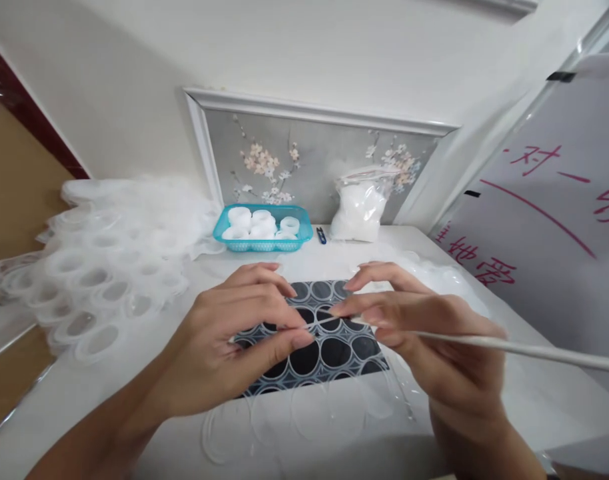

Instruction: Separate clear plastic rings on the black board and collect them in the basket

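Note:
My left hand [249, 327] is closed in a pinch, thumb against index finger, on one end of a thin white strand [326, 321]. Across a short gap, my right hand [424, 327] has its fingers closed on the same side of the work. A white cord [524, 347] runs from my right fingers out past the right edge of the view. Whether it is one piece with the strand, I cannot tell. Below both hands lies a dark sheet with a pattern of circles [334, 352]. Several clear rings [212, 433] rest on the white table in front of it.
A large heap of translucent white rings [104, 287] stands at the left. Behind are a blue basket [262, 245] of white rolls, a small dark tool [321, 235] and a clear bag [359, 207] of white material. A whiteboard [544, 200] with red writing borders the right.

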`<state>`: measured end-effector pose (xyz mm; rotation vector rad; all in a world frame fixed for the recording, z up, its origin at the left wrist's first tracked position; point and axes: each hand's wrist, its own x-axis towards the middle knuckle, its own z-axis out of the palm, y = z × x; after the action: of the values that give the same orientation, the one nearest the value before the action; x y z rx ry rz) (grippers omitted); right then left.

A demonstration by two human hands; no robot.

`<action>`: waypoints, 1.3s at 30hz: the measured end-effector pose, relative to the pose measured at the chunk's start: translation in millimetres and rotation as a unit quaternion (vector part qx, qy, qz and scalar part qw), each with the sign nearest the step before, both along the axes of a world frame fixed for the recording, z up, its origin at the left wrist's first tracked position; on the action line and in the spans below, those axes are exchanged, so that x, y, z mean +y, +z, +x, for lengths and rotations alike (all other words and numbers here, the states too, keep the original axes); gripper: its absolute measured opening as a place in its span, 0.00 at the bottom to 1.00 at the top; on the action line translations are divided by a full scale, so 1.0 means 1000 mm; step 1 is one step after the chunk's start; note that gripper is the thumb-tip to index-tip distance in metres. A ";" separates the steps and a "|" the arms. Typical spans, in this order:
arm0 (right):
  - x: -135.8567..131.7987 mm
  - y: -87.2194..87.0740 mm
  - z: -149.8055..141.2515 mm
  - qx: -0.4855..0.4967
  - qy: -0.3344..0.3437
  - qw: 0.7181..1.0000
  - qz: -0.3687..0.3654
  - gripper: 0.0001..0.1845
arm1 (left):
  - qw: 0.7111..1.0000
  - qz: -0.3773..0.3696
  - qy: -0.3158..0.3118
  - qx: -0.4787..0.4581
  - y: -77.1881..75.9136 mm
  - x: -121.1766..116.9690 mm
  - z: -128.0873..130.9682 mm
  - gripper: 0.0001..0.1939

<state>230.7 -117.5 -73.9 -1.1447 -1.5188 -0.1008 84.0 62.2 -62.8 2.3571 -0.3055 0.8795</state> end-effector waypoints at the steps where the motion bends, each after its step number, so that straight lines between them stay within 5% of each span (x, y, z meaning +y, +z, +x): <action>1: -0.001 0.000 0.001 -0.010 -0.007 1.000 0.005 0.19 | 1.000 0.004 0.000 -0.006 0.000 0.000 -0.001 0.04; 16: -0.008 0.012 -0.006 -0.149 -0.150 0.976 0.047 0.10 | 0.984 0.138 0.031 -0.113 0.017 -0.003 -0.007 0.07; 21: -0.013 0.008 0.000 -0.096 -0.090 0.991 0.035 0.09 | 0.986 0.097 0.030 -0.132 0.014 0.000 -0.008 0.08; 24: -0.006 0.001 0.005 0.072 0.067 0.995 -0.035 0.07 | 0.989 0.041 0.032 -0.140 0.005 0.000 -0.003 0.09; 26: 0.006 -0.007 0.007 0.219 0.228 0.941 -0.119 0.06 | 0.993 -0.029 0.035 -0.111 -0.004 0.001 0.005 0.07; 29: 0.030 -0.025 0.010 0.383 0.376 0.812 -0.229 0.10 | 0.988 -0.143 0.047 0.030 -0.020 0.009 0.024 0.03; 31: 0.043 -0.037 0.014 0.468 0.358 0.769 -0.248 0.14 | 0.970 -0.176 0.019 0.165 -0.031 0.019 0.037 0.09; 34: 0.054 -0.048 0.022 0.578 0.261 0.749 -0.194 0.16 | 0.935 -0.147 -0.002 0.323 -0.045 0.040 0.049 0.17; 39: 0.062 -0.057 0.032 0.633 0.226 0.720 -0.173 0.12 | 0.925 -0.104 0.044 0.364 -0.061 0.062 0.056 0.28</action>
<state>262.5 -55.9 -130.8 -0.7277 -0.4778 1.1388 140.3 124.5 -123.9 2.3201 0.1927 0.0214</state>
